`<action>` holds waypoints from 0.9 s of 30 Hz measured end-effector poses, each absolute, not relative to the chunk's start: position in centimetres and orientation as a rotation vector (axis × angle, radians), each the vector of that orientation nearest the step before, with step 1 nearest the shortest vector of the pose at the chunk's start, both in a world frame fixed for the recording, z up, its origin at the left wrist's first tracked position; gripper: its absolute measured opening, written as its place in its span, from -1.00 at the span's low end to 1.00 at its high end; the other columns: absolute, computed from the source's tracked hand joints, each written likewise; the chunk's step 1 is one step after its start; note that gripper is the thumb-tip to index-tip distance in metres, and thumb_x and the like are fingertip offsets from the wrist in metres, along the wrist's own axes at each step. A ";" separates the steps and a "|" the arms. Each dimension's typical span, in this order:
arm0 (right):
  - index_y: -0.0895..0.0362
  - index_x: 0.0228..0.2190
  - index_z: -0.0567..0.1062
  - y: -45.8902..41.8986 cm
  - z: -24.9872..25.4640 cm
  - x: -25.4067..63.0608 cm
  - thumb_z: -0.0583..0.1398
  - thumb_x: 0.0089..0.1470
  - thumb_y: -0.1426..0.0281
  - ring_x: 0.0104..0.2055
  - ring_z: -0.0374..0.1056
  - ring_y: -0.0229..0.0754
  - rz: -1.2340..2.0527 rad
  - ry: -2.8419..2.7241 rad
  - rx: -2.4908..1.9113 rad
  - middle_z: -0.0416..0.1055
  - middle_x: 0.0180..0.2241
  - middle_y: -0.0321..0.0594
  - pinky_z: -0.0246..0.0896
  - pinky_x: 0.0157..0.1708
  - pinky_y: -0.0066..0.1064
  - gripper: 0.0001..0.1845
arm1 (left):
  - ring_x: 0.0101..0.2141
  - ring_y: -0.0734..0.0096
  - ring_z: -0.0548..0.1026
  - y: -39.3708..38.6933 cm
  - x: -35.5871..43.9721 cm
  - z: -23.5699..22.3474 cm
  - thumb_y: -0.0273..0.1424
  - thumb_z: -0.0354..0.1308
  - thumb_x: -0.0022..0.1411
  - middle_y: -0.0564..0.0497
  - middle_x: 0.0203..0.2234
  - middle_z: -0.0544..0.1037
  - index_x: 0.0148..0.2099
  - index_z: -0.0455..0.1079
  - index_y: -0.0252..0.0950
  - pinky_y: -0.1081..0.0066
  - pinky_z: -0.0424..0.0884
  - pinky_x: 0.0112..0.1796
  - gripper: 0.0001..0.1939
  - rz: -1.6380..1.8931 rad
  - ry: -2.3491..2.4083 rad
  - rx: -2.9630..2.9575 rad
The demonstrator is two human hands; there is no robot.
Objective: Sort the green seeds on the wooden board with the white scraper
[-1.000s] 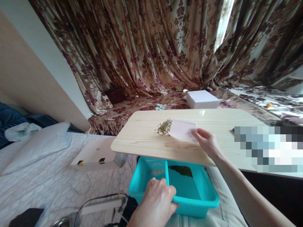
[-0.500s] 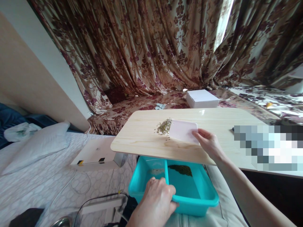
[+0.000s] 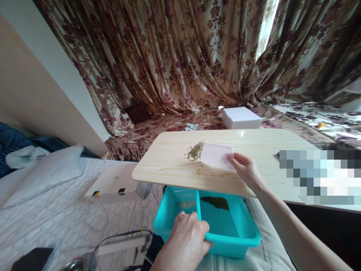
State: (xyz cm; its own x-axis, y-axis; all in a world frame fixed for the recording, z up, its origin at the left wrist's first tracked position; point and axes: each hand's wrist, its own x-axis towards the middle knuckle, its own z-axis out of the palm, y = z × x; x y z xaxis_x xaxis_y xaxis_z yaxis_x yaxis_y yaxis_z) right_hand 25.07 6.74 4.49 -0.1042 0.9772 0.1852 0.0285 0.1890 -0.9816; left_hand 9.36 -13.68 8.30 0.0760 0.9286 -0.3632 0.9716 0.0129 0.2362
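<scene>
My left hand [image 3: 188, 235] grips the near rim of a turquoise divided bin [image 3: 234, 241], its fingers closed over the edge by the divider. Dark green grains [image 3: 216, 202] lie in the bin's right compartment, and a thin scatter of pale bits is in the left one. Between the thumb and fingers of my right hand [image 3: 246, 168] is a flat white plastic scraper [image 3: 216, 154], low over the wooden tabletop [image 3: 169, 173]. The scraper's left edge meets a small pile of mixed greenish and pale grains [image 3: 194, 151]. A few loose specks lie just below that edge.
A white box [image 3: 241, 118] sits beyond the table on a flower-patterned ledge. The bin is below the table's near edge. Left of it are a pale box [image 3: 115, 182] on the bed, a pillow [image 3: 50, 171] and cables. A blurred patch covers the table's right end.
The scraper and my right hand have shifted very slightly left against the pile. Several specks now show below the scraper's edge. My left hand and the bin stay in place.
</scene>
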 end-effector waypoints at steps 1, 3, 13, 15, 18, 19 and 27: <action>0.15 -0.43 0.57 6.7 4.6 25.1 0.28 -0.16 0.21 -0.48 0.36 -0.26 1.123 -1.398 -1.045 0.54 -0.46 -0.24 0.21 -0.51 -0.49 -0.73 | -0.15 0.13 0.40 -13.7 9.4 8.3 -0.27 0.11 0.20 -0.06 -0.28 0.49 -0.27 0.48 -0.25 0.20 0.26 -0.07 -0.81 -0.137 1.881 1.945; 0.15 -0.44 0.57 6.5 4.7 25.1 0.28 -0.16 0.21 -0.46 0.37 -0.24 1.126 -1.401 -1.033 0.54 -0.45 -0.23 0.23 -0.49 -0.49 -0.73 | -0.15 0.13 0.40 -13.7 9.4 8.3 -0.27 0.11 0.20 -0.06 -0.27 0.49 -0.27 0.48 -0.25 0.19 0.26 -0.06 -0.81 -0.129 1.886 1.949; 0.16 -0.39 0.59 6.7 4.6 25.0 0.27 -0.13 0.22 -0.48 0.37 -0.24 1.132 -1.421 -1.018 0.55 -0.46 -0.23 0.22 -0.50 -0.49 -0.71 | -0.16 0.15 0.40 -13.7 9.4 8.3 -0.26 0.11 0.19 -0.05 -0.29 0.49 -0.28 0.47 -0.25 0.20 0.25 -0.06 -0.81 -0.124 1.880 1.937; 0.16 -0.39 0.59 6.6 4.6 25.1 0.27 -0.14 0.22 -0.48 0.37 -0.24 1.124 -1.431 -1.018 0.55 -0.46 -0.23 0.22 -0.51 -0.48 -0.71 | -0.16 0.15 0.40 -13.7 9.4 8.2 -0.26 0.11 0.20 -0.05 -0.28 0.48 -0.27 0.47 -0.24 0.21 0.25 -0.06 -0.81 -0.118 1.881 1.943; 0.17 -0.37 0.59 6.5 4.6 25.1 0.26 -0.12 0.19 -0.48 0.38 -0.22 1.113 -1.453 -1.017 0.55 -0.46 -0.23 0.24 -0.50 -0.47 -0.68 | -0.16 0.15 0.40 -13.7 9.3 8.3 -0.26 0.11 0.19 -0.06 -0.28 0.48 -0.27 0.48 -0.24 0.22 0.26 -0.07 -0.81 -0.124 1.884 1.943; 0.17 -0.36 0.58 6.6 4.6 25.1 0.25 -0.11 0.18 -0.47 0.38 -0.22 1.111 -1.460 -1.018 0.54 -0.46 -0.23 0.24 -0.50 -0.46 -0.67 | -0.16 0.16 0.40 -13.7 9.3 8.3 -0.27 0.11 0.19 -0.05 -0.28 0.48 -0.26 0.48 -0.24 0.23 0.25 -0.07 -0.81 -0.122 1.886 1.942; 0.16 -0.39 0.57 6.8 4.6 24.7 0.26 -0.15 0.06 -0.46 0.39 -0.20 1.106 -1.488 -1.011 0.55 -0.42 -0.20 0.24 -0.52 -0.46 -0.58 | -0.16 0.15 0.40 -13.6 9.3 8.3 -0.27 0.11 0.18 -0.06 -0.29 0.48 -0.28 0.47 -0.24 0.23 0.25 -0.08 -0.82 -0.117 1.888 1.937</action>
State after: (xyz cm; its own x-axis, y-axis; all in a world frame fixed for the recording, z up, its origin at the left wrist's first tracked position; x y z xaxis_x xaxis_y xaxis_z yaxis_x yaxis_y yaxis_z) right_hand 24.75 6.84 4.56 -0.1679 0.9600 0.2240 0.0622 0.2371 -0.9695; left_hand 9.34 -13.61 8.27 0.0688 0.9334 -0.3521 0.9698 0.0203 0.2432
